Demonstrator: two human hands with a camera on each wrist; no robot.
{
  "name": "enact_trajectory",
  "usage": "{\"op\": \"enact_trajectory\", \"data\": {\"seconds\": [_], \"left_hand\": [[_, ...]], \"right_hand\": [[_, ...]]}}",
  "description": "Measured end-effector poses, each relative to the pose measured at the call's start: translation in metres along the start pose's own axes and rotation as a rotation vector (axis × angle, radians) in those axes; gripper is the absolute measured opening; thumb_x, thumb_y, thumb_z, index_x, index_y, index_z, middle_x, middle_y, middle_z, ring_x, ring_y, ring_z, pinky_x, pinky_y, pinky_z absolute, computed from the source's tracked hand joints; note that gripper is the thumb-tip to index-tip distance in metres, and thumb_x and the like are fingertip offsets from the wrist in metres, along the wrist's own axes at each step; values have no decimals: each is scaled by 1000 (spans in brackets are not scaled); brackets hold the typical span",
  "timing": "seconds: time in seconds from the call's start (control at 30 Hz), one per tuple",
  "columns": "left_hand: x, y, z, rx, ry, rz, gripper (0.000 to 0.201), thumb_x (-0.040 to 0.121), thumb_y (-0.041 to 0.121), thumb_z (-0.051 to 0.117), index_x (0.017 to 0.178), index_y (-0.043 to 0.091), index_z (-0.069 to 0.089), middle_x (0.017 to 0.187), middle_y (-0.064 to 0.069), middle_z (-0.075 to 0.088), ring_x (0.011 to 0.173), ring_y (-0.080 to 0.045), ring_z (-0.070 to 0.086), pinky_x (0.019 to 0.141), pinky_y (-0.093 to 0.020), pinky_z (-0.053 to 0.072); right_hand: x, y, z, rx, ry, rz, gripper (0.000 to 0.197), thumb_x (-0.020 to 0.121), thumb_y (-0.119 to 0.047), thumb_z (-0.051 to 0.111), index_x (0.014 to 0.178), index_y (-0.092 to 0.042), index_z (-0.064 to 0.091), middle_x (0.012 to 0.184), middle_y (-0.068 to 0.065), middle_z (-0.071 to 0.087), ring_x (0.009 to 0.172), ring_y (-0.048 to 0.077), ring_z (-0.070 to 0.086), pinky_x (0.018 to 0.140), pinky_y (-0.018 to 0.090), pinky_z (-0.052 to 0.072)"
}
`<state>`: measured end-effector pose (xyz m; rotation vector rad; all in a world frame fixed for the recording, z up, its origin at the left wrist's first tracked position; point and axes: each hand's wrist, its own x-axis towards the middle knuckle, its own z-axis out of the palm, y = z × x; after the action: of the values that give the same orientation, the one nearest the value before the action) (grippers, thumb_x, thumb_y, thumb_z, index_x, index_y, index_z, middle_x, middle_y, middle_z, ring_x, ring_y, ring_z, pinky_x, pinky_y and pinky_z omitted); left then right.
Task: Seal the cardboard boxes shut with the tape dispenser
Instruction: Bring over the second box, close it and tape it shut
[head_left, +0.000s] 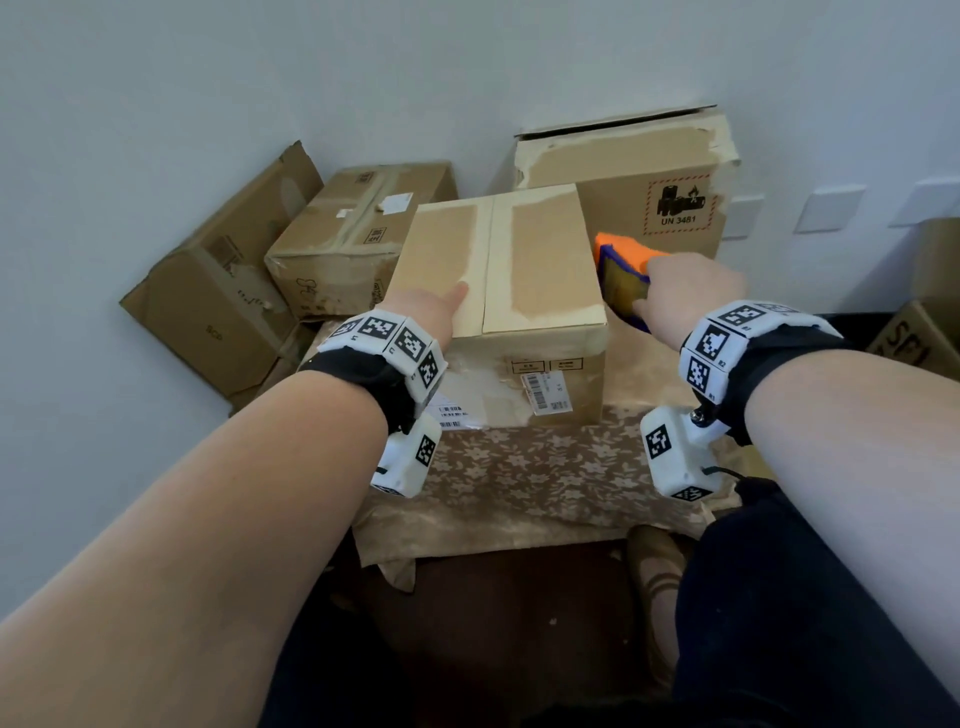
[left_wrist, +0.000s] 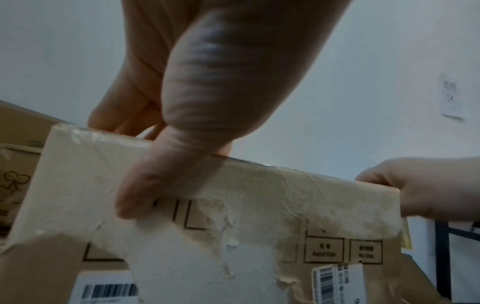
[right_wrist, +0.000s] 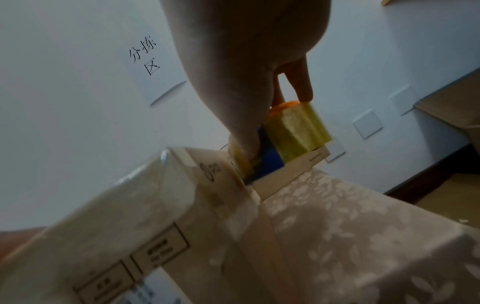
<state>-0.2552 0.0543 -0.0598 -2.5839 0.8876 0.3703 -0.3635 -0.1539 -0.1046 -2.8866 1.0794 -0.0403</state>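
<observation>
1. The cardboard box (head_left: 498, 291) I am sealing stands on the desk (head_left: 524, 483), its long axis running away from me toward the wall (head_left: 363, 67), top flaps down and meeting in a centre seam.
2. My left hand (head_left: 434, 312) lies on the near left of its top, fingers (left_wrist: 109, 115) straight on the lid and thumb hooked over the front edge.
3. My right hand (head_left: 693, 293) grips the tape dispenser (head_left: 623, 275) against the box's right side; its fingers are curled round the orange and blue body with its yellowish roll.
4. The box is tan with pale torn patches, tape strips and barcode labels on its front.
5. A floral beige cloth covers the desk.
6. More cardboard boxes (head_left: 358, 234) are stacked behind against the white wall, one marked UN 3481.
</observation>
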Motion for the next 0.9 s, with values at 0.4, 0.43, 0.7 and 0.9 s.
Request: {"op": "enact_trajectory", "data": {"seconds": [0.4, 0.43, 0.7, 0.9], "left_hand": [[10, -7, 12, -203, 49, -124, 49, 103, 28, 25, 152, 26, 15, 138, -22, 43, 121, -38, 48, 95, -42, 42], [11, -8, 14, -234, 88, -125, 47, 104, 30, 24, 150, 21, 23, 137, -19, 48, 121, -36, 49, 98, -42, 41], [19, -14, 11, -110, -26, -124, 73, 97, 20, 44, 150, 44, -1, 145, -28, 23, 117, -39, 46, 76, -39, 39], [17, -42, 21, -95, 65, -56, 81, 92, 9, 49, 152, 37, 2, 142, -15, 37, 115, -31, 51, 82, -35, 43]], "right_hand": [[-1, -8, 35, -17, -254, 101, 16, 89, -9, 56, 75, -5, 52, 78, 11, 57, 67, 26, 54, 59, 33, 45], [-2, -10, 35, -6, -280, 104, 17, 90, -10, 56, 75, -4, 52, 78, 12, 56, 68, 27, 54, 61, 34, 46], [-4, -21, 30, 239, -143, 27, 33, 102, -26, 32, 97, -6, 58, 90, 16, 59, 78, 30, 54, 68, 34, 41], [-5, -29, 29, 700, -146, 96, 58, 102, -46, 11, 95, -6, 53, 112, 26, 58, 90, 35, 52, 87, 42, 46]]}}
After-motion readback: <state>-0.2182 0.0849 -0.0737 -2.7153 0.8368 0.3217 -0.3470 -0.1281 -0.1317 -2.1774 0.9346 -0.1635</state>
